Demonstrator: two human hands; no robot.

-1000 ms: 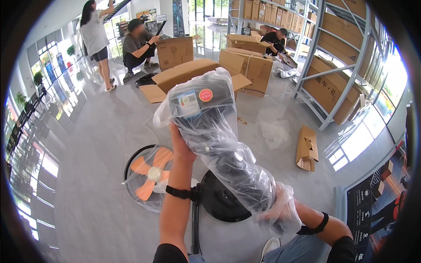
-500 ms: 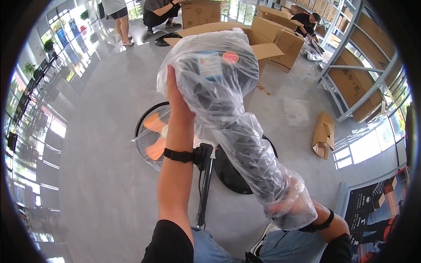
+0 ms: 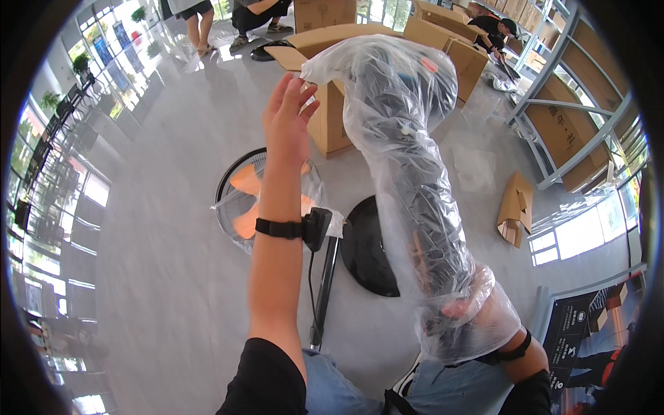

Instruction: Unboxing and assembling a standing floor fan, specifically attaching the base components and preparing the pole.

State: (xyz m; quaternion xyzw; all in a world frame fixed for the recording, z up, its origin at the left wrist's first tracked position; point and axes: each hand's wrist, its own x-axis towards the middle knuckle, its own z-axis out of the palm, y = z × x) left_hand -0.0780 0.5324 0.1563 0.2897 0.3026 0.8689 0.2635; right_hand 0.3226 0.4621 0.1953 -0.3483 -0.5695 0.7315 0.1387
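Note:
A long dark part with a bulky upper end, seemingly from a fan, stands tilted in front of me inside a clear plastic bag (image 3: 415, 159). Through the film my right hand (image 3: 477, 304) shows, wrapped round the lower end of the part. My left hand (image 3: 287, 117) is raised beside the upper end, fingers apart, with its fingertips close to the bag's loose left corner; whether they touch it I cannot tell. Below lie a fan grille with orange blades (image 3: 245, 200), a black pole (image 3: 325, 294) and a round black base (image 3: 363, 249), partly hidden by the bag.
An open cardboard box (image 3: 337, 128) stands just beyond the bag. A small cardboard insert (image 3: 515, 211) lies at the right, near metal shelving (image 3: 577, 107) and a poster board (image 3: 588, 339). Other people are at the back, one crouching by another carton (image 3: 325, 14).
My left hand has come off the bagged part's upper end and opened. The part has swung to the right and turned in my right hand, which keeps its hold.

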